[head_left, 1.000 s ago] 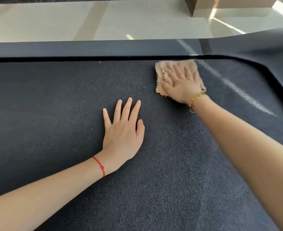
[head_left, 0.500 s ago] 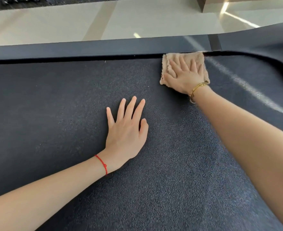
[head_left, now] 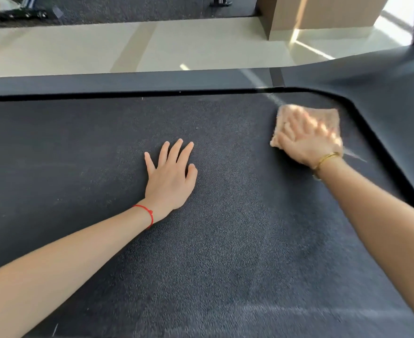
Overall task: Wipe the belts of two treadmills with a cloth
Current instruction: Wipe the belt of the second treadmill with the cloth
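While the left hand [head_left: 170, 178] rests flat on the belt [head_left: 225, 252], the right hand [head_left: 308, 140] presses the cloth [head_left: 330, 117] flat-fingered

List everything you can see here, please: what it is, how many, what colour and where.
treadmill belt: one, dark grey, textured, fills most of the view
side rail: one, dark grey, along the belt's far edge
cloth: one, beige, on the belt near its far right corner
floor: pale, glossy, beyond the rail
red bracelet: one, left wrist
gold bracelet: one, right wrist
left hand: flat on the belt
right hand: flat on the cloth, blurred
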{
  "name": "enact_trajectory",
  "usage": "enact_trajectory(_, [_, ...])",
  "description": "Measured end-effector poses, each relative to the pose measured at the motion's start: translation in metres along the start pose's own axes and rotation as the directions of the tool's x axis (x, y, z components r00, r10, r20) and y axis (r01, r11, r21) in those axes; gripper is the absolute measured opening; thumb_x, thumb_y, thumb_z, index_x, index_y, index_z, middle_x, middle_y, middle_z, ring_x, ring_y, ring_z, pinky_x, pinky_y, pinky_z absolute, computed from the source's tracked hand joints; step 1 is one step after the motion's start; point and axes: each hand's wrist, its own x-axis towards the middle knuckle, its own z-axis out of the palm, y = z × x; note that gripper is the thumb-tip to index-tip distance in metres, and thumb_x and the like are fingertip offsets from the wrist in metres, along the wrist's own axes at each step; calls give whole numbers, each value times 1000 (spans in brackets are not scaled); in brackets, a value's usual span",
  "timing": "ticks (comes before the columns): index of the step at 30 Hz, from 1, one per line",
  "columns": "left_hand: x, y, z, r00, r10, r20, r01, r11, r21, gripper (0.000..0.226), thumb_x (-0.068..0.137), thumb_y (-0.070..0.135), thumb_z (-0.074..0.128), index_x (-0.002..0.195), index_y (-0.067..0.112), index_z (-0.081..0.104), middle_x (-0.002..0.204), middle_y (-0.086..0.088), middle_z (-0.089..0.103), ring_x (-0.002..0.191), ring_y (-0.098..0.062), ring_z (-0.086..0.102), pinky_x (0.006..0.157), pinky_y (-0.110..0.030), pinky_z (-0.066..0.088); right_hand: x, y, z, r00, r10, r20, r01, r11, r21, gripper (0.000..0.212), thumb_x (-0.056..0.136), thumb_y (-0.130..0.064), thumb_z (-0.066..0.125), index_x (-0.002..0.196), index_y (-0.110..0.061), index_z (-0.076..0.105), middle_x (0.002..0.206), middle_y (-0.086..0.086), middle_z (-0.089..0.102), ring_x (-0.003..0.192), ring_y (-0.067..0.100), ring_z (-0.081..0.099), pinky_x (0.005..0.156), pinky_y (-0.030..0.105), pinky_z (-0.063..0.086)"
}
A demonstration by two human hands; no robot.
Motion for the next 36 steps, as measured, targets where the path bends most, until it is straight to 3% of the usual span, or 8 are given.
enact_trajectory(6, [-2,2,-3,1000,-7,-18,6,1000,-21,54,102,37,30,155,31,24,163,6,19,152,-20,7,117,-65,2,-83,-43,36,961,-277,-16,277,961,-17,64,93,-69,20,152,-52,1,163,-17,-9,151,30,-12,118,51,-13])
enact_trajectory(8, [-3,2,-4,1000,-2,-21,1,999,-32,53,102,38,31,155,30,26,163,4,20,152,-21,8,117,-65,3,-88,-20,30,975,-222,-4,222,975,0,63,94,-69,23,152,-52,2,163,-17,-9,151,27,-12,119,48,-12])
enact_trajectory(14, [-4,5,-8,999,18,-44,-21,998,-65,53,102,36,35,153,24,32,161,-1,26,151,-24,13,118,-64,4,-111,60,13,985,172,-24,-171,984,54,67,94,-67,20,154,-46,-2,164,-11,-10,150,33,-14,119,53,-13])
enact_trajectory(20, [-10,8,-9,989,74,-130,-78,997,-29,47,102,28,36,148,19,42,157,-3,35,149,-23,21,120,-59,5,-172,-4,42,997,-10,-80,14,999,48,64,95,-65,24,153,-50,-1,163,-16,-12,150,32,-14,118,52,-14])
enact_trajectory(25, [-41,14,-7,998,13,-57,-18,996,-89,51,104,30,33,153,21,31,162,-3,24,151,-24,12,119,-61,3,-233,-29,65,968,-229,-107,225,973,-43,64,93,-68,18,151,-52,-3,162,-18,-11,151,24,-16,119,48,-14])
enact_trajectory(27, [-58,20,-6,999,23,-25,-25,996,-86,54,103,34,32,155,22,26,163,-2,19,152,-24,8,119,-62,3,-236,-13,62,974,-200,-110,197,980,-39,64,93,-68,19,151,-53,-2,162,-19,-10,151,21,-15,120,46,-12])
enact_trajectory(33, [-98,35,-5,998,57,15,-57,998,-14,58,103,39,27,157,24,16,165,-2,12,152,-26,5,119,-62,3,-222,30,44,988,135,-69,-130,989,76,61,98,-62,23,153,-50,-1,163,-15,-12,151,27,-14,119,51,-14])
enact_trajectory(36, [-107,36,-5,998,65,0,-65,998,13,58,103,40,23,158,24,14,165,-2,12,153,-26,4,120,-60,3,-239,-1,52,993,73,-94,-67,996,66,62,99,-59,27,153,-48,-2,164,-13,-11,150,30,-14,119,53,-12])
